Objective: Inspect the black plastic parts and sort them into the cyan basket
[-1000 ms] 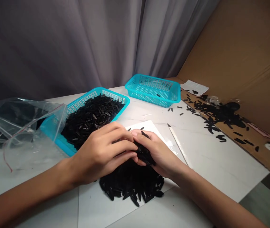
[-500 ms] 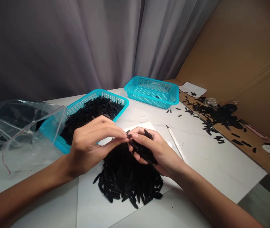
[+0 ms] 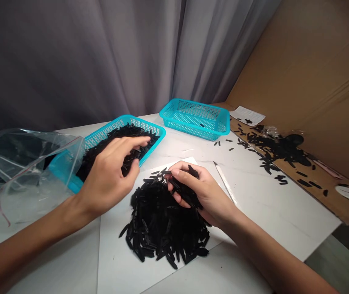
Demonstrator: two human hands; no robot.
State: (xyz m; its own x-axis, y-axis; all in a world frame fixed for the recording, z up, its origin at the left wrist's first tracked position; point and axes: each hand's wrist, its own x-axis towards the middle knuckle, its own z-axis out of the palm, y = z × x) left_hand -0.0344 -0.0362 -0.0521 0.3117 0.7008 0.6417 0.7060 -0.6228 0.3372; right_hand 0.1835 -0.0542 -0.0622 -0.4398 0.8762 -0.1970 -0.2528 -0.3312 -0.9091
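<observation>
Soft, even indoor light, bright on the white desk (image 3: 285, 220), dimmer on the grey curtain (image 3: 70, 61). Small glints on the plastic bag (image 3: 18, 159); pile of black pieces (image 3: 162, 232) crushed nearly to silhouette. Faint shadows, mild softness, wide-angle bowing toward the frame edges.

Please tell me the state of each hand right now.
Left hand: open, above the black pieces in the turquoise plastic basket.
Right hand: closed, holding a bunch of small black pieces.

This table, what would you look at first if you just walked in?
The big heap of small black pieces on a white sheet catches the eye first, in the middle, with the right hand gripping some on top. To its left, the left hand reaches over a bright blue basket full of them. Another blue basket sits behind.
</observation>
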